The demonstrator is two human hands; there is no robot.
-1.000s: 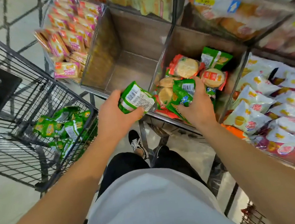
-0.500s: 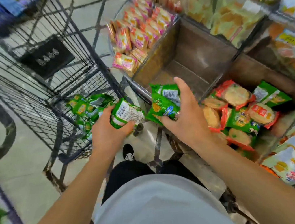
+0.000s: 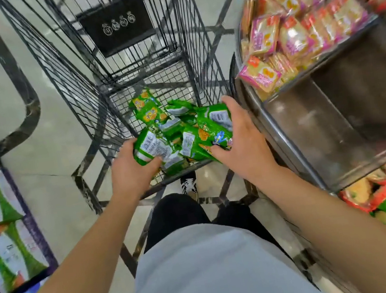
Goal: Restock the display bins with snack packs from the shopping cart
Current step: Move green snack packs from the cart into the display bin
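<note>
The snack packs are showing glossy green wrappers with white label panels, lying heaped in the black wire shopping cart. Both hands, earlier reaching at the display bins, are now over the cart: the left hand and right hand are each gripping a green pack.

Bright, even light is thrown from overhead; shadows are kept soft. Glare is caught on the floor and the green packs. The bins at right are smeared by motion blur. Straight lines are bowed toward the edges by the wide lens.
</note>
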